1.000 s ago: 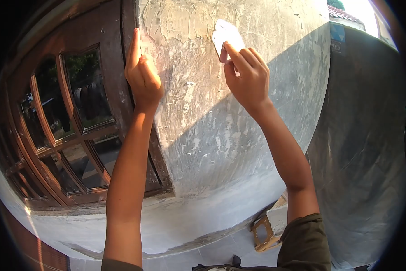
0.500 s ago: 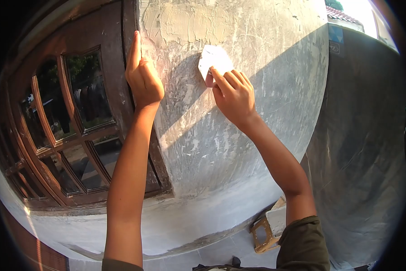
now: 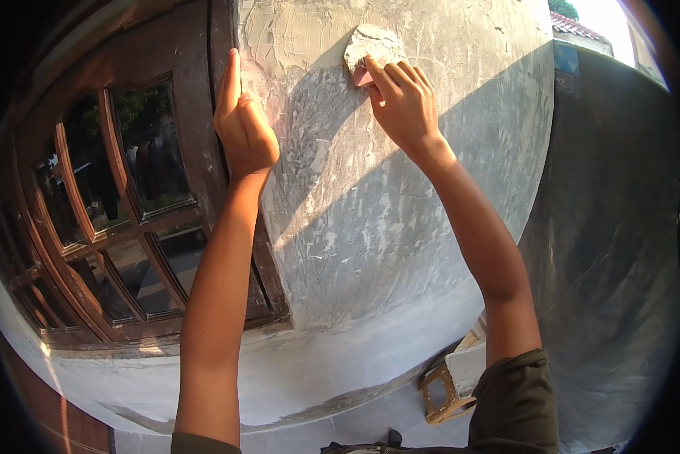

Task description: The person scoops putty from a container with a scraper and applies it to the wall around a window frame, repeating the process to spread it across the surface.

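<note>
My right hand grips a putty scraper, its pale, plaster-smeared plate against the upper wall. A bit of its pinkish handle shows beneath my fingers. Around the plate lies a rough, beige layer of putty; below it the wall is grey with pale patches and streaks. My left hand rests at the edge where the wall meets the dark wooden door frame. Its fingers are stretched upward, with nothing seen in them.
A brown wooden window panel with glass panes fills the left side. On the right hangs a dark sheet. Low down, a small stool stands on the tiled floor beside a pale block-like thing.
My right hand has slid the scraper up the wall and slightly right, from the grey area to the beige putty. My left hand has stayed nearly in place.
</note>
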Demonstrator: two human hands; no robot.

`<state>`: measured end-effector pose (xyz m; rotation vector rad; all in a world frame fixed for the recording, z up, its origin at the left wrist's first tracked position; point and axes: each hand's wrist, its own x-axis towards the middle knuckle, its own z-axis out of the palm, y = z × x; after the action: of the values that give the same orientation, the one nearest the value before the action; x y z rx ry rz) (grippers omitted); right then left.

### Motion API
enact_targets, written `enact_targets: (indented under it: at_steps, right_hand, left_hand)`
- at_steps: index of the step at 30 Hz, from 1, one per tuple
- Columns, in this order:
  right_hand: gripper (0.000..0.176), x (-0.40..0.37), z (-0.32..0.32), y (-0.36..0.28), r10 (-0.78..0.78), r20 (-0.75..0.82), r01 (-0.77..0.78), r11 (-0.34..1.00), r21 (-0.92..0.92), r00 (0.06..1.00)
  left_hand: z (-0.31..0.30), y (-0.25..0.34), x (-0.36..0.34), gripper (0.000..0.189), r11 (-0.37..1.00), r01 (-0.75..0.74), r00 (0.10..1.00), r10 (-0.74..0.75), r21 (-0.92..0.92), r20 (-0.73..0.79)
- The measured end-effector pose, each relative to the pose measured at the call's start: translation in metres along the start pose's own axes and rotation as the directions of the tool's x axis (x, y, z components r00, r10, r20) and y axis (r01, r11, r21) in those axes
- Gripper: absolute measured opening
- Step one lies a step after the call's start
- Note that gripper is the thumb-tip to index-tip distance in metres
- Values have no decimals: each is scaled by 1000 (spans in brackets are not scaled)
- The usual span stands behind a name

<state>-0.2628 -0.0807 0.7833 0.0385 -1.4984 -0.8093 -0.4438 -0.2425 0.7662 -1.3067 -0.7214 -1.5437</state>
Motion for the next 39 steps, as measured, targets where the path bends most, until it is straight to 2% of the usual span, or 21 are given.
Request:
enact_targets:
  at_steps: [5, 8, 11, 16, 18, 22, 26, 28, 30, 31, 33, 34, 36, 39]
  right_hand:
    - [47, -37, -17, -44, 70, 30, -74, 989, 130, 997]
    - [45, -37, -26, -61, 51, -19, -45, 974, 221, 999]
    - [43, -8, -21, -40, 57, -117, -35, 983, 182, 992]
    - [41, 26, 4, 6, 23, -138, -21, 1000, 21, 990]
    - [42, 22, 10, 9, -3, -139, 1, 1000, -18, 990]
    - [50, -5, 2, -13, 45, -33, -44, 998, 50, 998]
    - [48, -33, -19, -48, 98, 57, -104, 987, 119, 994]
    - [47, -38, -27, -59, 82, 54, -90, 982, 167, 995]
    - [45, -32, -33, -63, 41, -33, -33, 971, 235, 999]
    - [43, -24, -34, -56, 35, -55, -23, 980, 198, 998]
    - [43, -3, -27, -37, 64, -104, -47, 986, 162, 993]
    - [43, 6, -22, -25, 71, -124, -53, 989, 141, 990]
    - [42, 22, -13, -5, 70, -120, -64, 997, 54, 990]
    - [45, 27, 0, 10, 25, -97, -25, 1000, 5, 995]
  left_hand:
    - [0, -7, -2, 55, 1000, 9, 1000, -9, 11, 12]
    - [1, -6, -1, 55, 1000, -27, 1000, 27, 11, 0]
    - [3, -3, 0, 54, 998, -48, 999, 48, 33, -22]
    - [1, 0, 1, 55, 996, -13, 999, 16, 85, -33]
    - [0, -3, 1, 55, 997, -58, 998, 58, 49, 0]
    - [-1, -5, 0, 55, 999, -18, 1000, 18, 26, 13]
    - [0, -3, -2, 55, 999, 33, 999, -34, 6, 18]
    - [0, -3, -2, 55, 999, 50, 999, -50, 5, 21]
    - [-1, -6, -1, 54, 999, -35, 999, 34, 30, 22]
    - [-1, -8, 0, 54, 999, -35, 999, 34, 32, 23]
    - [0, -11, 0, 54, 986, -147, 989, 147, 73, 6]
    - [0, -9, -1, 54, 986, -147, 989, 147, 74, 8]
    - [0, -1, 0, 54, 999, -25, 1000, 25, 39, 1]
    - [0, 1, 1, 54, 999, -35, 999, 35, 39, 2]
